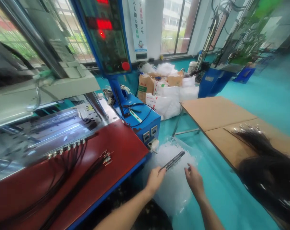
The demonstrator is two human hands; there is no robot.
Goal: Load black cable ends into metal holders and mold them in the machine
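Observation:
My left hand (155,179) is closed around the near end of a dark metal bar (174,159) with a notched edge. The bar slants up to the right over a clear plastic bag (170,191) full of whitish bits. To the right of the bar, apart from it, is my right hand (194,179); its fingers are slightly bent and parted, and I see nothing in them. Black cables (82,179) with metal tips lie bundled on the red machine table (121,143) at left. More cables run up to a row of clips at the press's mould (56,127).
A blue control box (145,124) with a tool and wires on top borders the red table. Above stands a control panel (108,41) with red digits. At right, a cardboard-topped table (221,111) bears a large black cable bundle (271,179). White sacks (168,99) are piled behind.

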